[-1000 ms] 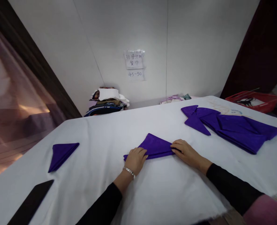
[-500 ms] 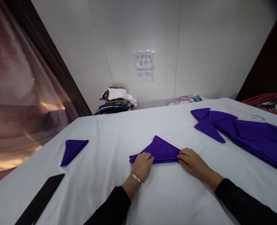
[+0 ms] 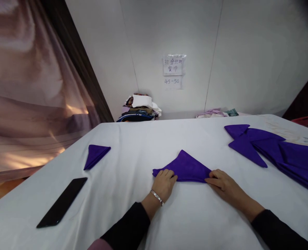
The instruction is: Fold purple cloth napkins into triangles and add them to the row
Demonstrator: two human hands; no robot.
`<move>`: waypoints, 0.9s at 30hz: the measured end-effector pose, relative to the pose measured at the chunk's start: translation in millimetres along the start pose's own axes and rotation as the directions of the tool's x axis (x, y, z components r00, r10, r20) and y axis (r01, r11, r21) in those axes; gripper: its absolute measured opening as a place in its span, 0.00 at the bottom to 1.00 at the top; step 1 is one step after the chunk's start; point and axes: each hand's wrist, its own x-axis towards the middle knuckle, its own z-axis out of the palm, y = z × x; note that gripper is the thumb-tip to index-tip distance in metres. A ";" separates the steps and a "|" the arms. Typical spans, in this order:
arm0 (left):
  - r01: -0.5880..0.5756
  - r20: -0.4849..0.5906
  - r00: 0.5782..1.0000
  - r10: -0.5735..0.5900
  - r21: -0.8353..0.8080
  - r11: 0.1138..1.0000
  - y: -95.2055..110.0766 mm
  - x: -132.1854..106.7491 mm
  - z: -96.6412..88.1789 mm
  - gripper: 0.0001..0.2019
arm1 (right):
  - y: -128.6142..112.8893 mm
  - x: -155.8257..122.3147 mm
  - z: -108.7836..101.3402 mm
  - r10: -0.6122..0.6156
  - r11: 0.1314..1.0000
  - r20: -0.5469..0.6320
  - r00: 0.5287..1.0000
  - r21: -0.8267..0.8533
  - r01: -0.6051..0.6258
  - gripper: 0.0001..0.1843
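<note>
Far left, your dark slab (image 3: 62, 202) lies flat on the table (image 3: 140, 146); just beyond it sits one triangle (image 3: 97, 155), compact and apparently finished. Centre: your left hand (image 3: 165, 184) rests with bent fingers over the near edge of the cloth (image 3: 189, 168), its left tip poking out past them; whether you grip or merely press there, cannot tell. The cloth lies flat in front of you, point away, looking part-folded and wider than the triangle. Your right hand (image 3: 223, 184) pinches its right corner. Right: purple cloths (image 3: 286, 156) overlap, larger, seemingly not yet worked down.
</note>
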 end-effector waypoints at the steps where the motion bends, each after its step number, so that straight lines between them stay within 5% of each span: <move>1: 0.010 0.004 1.000 -0.010 0.000 1.000 -0.5 -1.8 -0.4 0.11 | 0.1 -0.3 0.1 -0.002 1.000 0.004 1.000 -0.004 0.002 0.14; 17: 0.282 0.027 0.959 -0.281 -0.055 0.958 -47.0 -33.3 -15.0 0.10 | 3.8 -7.4 2.7 0.056 0.994 -0.033 0.998 0.095 -0.053 0.12; 27: 0.333 0.002 0.943 -0.334 -0.064 0.941 -46.0 -35.0 -18.9 0.12 | -1.0 -5.4 -3.6 0.050 0.995 -0.032 0.998 0.089 -0.047 0.13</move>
